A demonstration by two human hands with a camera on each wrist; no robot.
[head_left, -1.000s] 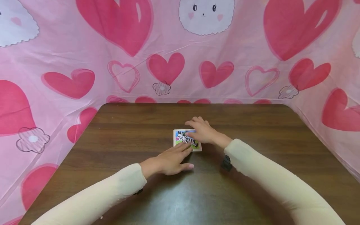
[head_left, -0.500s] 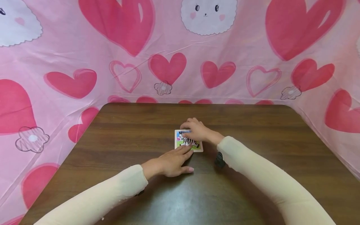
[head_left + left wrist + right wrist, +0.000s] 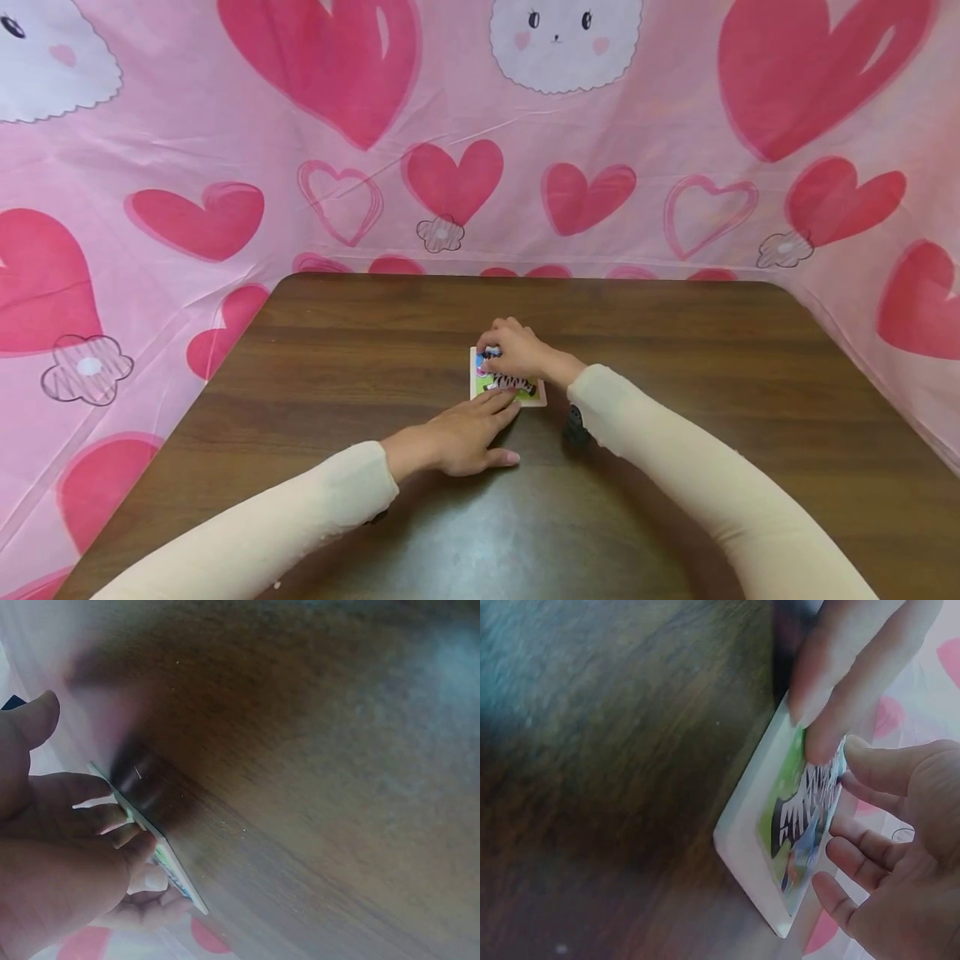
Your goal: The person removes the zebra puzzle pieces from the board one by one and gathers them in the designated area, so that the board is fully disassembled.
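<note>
A small square zebra puzzle board [image 3: 534, 398] with a pale raised border lies flat on the table. My left hand [image 3: 465, 437] rests its outstretched fingers on the near edge, thumb apart on the near side. Over the far left part my right hand [image 3: 516, 348] bends its fingers, with thumb and index close together at the zebra's head. In the right wrist view, that thumb touches the zebra picture [image 3: 802, 810] and the other fingers lie along the far edge. Whether a loose piece is between thumb and index is hidden. The left wrist view shows the board [image 3: 174, 864] edge-on.
The brown wood-grain table [image 3: 360, 333] surrounds the board on all sides. Pink cloth [image 3: 517, 117] with hearts hangs behind the far edge and along both sides. A dark wrist device [image 3: 576, 423] sits under the right cuff.
My right hand has slid left across the board toward the zebra's head, its fingers bending more. My left hand stays on the near edge. The whole view shifts slightly.
</note>
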